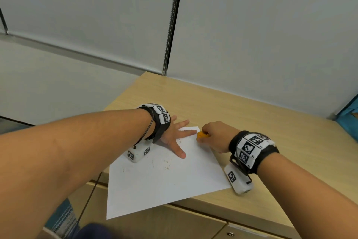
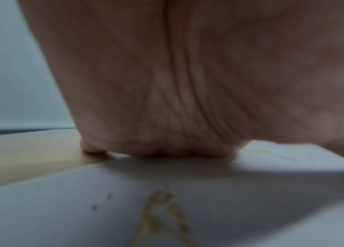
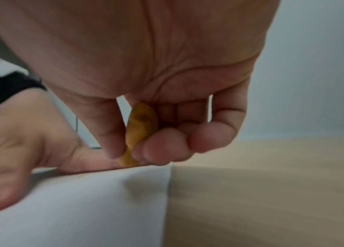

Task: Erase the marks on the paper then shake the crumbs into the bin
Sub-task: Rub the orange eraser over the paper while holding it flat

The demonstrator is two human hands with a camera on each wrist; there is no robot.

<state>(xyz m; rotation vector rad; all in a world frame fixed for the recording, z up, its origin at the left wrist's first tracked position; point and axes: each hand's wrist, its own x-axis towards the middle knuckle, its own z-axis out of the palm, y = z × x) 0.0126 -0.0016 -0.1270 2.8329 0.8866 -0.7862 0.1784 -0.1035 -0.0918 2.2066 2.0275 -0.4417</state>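
A white sheet of paper (image 1: 166,176) lies on the wooden desk (image 1: 242,114), its near corner hanging over the front edge. Faint marks and eraser crumbs (image 1: 164,163) are scattered near its middle. My left hand (image 1: 178,138) lies flat with fingers spread, pressing down the far part of the sheet. My right hand (image 1: 215,136) pinches an orange eraser (image 1: 202,135) against the paper's far right corner, close to my left index fingertip. In the right wrist view the eraser (image 3: 139,132) sits between thumb and fingers, its tip touching the paper (image 3: 82,208). The left wrist view shows crumbs (image 2: 162,213) lying on the sheet.
A grey partition wall (image 1: 251,35) stands behind the desk. Cabinet fronts (image 1: 174,221) run below the front edge. A blue object (image 1: 348,114) shows at the far right. No bin is in view.
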